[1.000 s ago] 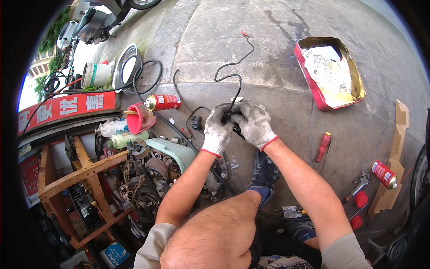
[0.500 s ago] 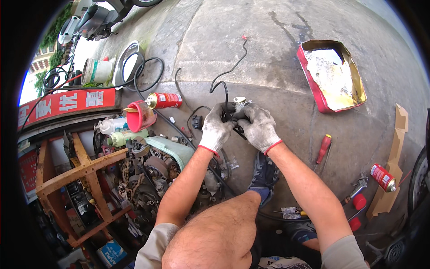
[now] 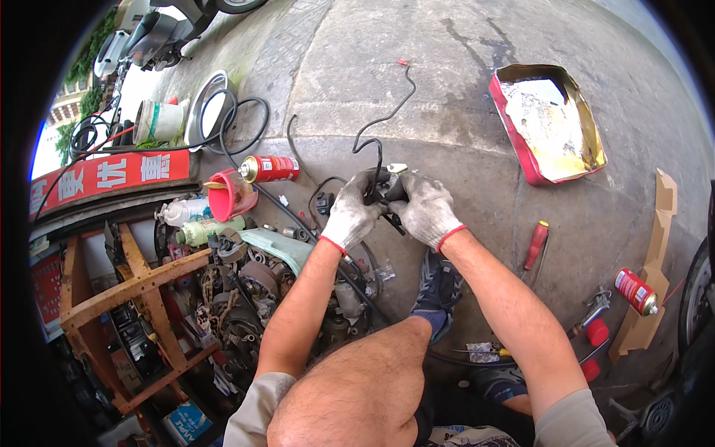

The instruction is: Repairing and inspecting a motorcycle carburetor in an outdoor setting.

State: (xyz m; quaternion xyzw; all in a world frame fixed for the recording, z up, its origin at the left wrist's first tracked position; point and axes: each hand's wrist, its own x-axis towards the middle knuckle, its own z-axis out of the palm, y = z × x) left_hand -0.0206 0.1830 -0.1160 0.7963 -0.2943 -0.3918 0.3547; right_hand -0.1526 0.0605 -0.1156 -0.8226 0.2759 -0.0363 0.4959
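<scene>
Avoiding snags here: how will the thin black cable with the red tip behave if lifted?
The black cable probably flexes easily, given its loose curves. It looks thin, so likely light. Its near end runs to the left hand and right hand, so lifting the red tip might tug there.

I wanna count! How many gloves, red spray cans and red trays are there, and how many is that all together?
Gloves: 2
Red spray cans: 2
Red trays: 1
Total: 5
</scene>
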